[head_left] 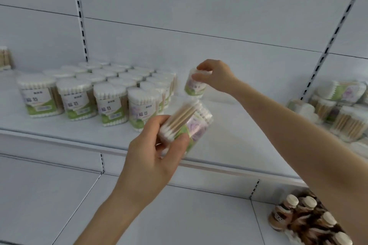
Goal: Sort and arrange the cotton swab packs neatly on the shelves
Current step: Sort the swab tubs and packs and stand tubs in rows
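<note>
The left hand point(151, 151) curls thumb and fingers round a tilted cotton swab pack point(188, 123), held in front of the shelf edge point(229, 167). Beyond it the right hand point(218, 77) pinches a second pack point(196, 86) by its top, upright, just above the shelf and just right of the standing rows of packs point(95, 89). A loose heap of packs point(338, 109) lies far right; capped bottles point(310, 219) stand on the lower shelf.

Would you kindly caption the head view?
Left hand holds a tilted swab pack, right hand a second pack, beside the shelf's neat rows.
</note>
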A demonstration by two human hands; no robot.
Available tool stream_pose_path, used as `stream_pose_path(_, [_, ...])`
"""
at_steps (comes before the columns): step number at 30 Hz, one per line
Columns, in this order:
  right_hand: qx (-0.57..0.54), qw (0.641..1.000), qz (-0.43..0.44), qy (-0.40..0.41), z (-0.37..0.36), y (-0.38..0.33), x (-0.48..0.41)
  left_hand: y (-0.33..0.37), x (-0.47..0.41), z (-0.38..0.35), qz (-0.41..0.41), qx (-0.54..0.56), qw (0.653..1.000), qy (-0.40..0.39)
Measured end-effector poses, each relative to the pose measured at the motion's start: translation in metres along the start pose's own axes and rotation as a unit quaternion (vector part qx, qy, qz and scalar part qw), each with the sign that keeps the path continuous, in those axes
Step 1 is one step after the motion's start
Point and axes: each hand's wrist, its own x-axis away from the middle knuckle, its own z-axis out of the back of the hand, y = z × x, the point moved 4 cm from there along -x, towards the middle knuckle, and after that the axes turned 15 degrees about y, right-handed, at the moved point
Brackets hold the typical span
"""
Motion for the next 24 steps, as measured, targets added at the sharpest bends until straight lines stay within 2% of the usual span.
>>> stream_pose_path(3, [0.068, 0.995, 0.034, -0.057, -0.027, 0.01, -0.012, -0.002, -0.004, -0.005, -0.003, -0.012, 1.0, 0.007])
stream_pose_path(7, [0.102, 0.986, 0.077, -0.107, -0.04, 0.023, -0.019, -0.006, -0.005, -0.008, 0.003, -0.017, 1.0, 0.021])
stream_pose_path(14, [0.109, 0.979, 0.147, -0.087, -0.051, 0.02, -0.027, -0.01, -0.009, -0.01, 0.005, -0.038, 0.999, 0.038])
stream_pose_path(17, [0.13, 0.976, 0.147, -0.097, -0.052, 0.02, -0.029, -0.01, -0.009, -0.013, 0.004, -0.049, 0.998, 0.043])
stream_pose_path(20, [0.05, 0.989, 0.098, -0.101, -0.041, 0.023, -0.027, -0.006, -0.01, -0.02, 0.018, -0.042, 0.998, 0.048])
stream_pose_path(24, [-0.117, 0.993, 0.01, -0.028, 0.002, 0.013, -0.012, -0.01, -0.017, -0.028, 0.103, 0.017, 0.991, 0.083])
